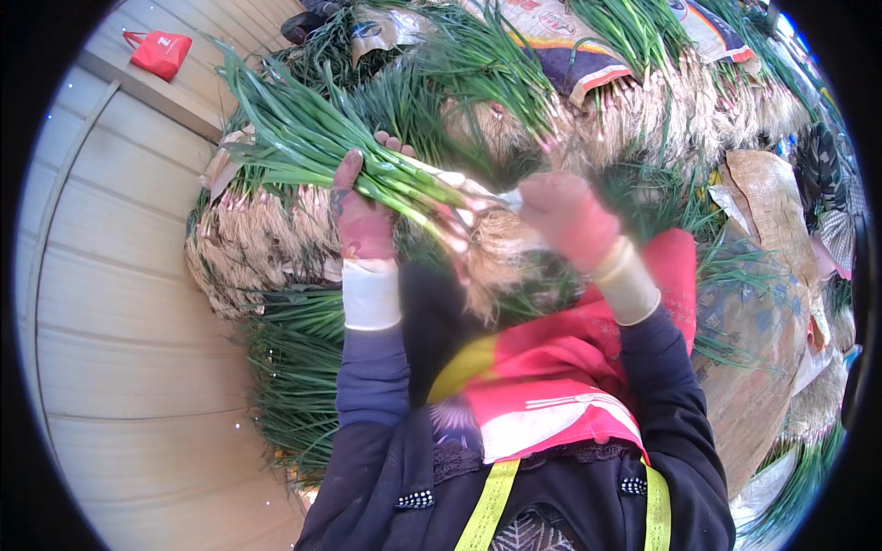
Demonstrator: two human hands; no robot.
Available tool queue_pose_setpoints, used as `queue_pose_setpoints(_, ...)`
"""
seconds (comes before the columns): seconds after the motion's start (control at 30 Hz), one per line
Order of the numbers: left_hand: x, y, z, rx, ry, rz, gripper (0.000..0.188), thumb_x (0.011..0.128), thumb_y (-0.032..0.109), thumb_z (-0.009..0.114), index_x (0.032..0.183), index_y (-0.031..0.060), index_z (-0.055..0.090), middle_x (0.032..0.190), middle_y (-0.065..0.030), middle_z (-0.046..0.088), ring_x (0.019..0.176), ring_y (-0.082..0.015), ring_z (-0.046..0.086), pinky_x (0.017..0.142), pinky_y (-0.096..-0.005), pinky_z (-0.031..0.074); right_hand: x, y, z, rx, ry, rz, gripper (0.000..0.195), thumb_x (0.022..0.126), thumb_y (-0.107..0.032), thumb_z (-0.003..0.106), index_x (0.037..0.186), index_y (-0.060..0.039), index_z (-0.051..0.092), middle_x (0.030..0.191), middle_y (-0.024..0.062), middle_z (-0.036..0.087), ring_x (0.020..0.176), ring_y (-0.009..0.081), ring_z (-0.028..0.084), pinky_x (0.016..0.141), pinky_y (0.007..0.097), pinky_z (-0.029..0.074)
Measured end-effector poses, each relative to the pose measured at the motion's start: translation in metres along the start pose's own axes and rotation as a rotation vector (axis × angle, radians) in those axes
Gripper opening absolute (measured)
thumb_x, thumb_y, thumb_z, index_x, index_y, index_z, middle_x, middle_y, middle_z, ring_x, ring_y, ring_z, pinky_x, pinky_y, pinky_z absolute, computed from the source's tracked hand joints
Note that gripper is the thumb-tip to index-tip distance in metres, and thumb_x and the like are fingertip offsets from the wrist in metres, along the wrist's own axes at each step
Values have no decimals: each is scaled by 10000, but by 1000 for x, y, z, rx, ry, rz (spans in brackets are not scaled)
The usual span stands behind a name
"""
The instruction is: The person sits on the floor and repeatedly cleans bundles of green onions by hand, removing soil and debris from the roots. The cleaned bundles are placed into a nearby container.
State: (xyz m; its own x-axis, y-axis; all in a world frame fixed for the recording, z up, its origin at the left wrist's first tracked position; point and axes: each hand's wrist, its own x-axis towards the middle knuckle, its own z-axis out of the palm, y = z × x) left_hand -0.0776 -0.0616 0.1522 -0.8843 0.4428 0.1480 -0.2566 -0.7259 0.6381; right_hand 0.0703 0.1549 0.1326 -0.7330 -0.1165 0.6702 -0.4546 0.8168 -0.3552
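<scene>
My left hand (pixel 362 206), in a patterned glove with a pale cuff, grips a bunch of green garlic (pixel 386 172) around its stems. The leaves point to the upper left, while the white bulbs and shaggy tan roots (pixel 506 241) hang towards the middle. Close by the bulb end is my right hand (pixel 568 213), gloved, curled and blurred by motion. Something pale shows at its fingertips, too blurred to name. A red apron (pixel 551 344) covers my lap below the roots.
Stacked green garlic with roots outward (pixel 262 234) lies at the left. More bunches (pixel 661 110) sit at the back, partly under printed woven sacks (pixel 572 41). Brown sheeting (pixel 751 386) lies at the right. A red bag (pixel 162 55) is by the pale panelled wall (pixel 131 275).
</scene>
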Motion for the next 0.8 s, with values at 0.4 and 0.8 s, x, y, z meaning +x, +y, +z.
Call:
queue_pose_setpoints(0.4, 7, -6, -3, -19, 152, 194, 312, 835, 154, 569, 1064, -53, 527, 990, -165, 591, 934, -282, 585, 896, -432, 480, -49, 56, -74, -328, -221, 425, 134, 785, -91, 587, 900, -67, 652, 803, 91, 626, 737, 235, 608, 664, 304, 482)
queue_pose_setpoints(0.8, -9, -52, 41, -39, 252, 226, 221, 789, 22, 596, 995, -52, 562, 914, -133, 585, 871, -236, 580, 841, -384, 499, 15, 2, 34, -326, -315, 135, 207, 675, -210, 654, 822, -70, 614, 801, 114, 636, 739, 273, 632, 620, 397, 490)
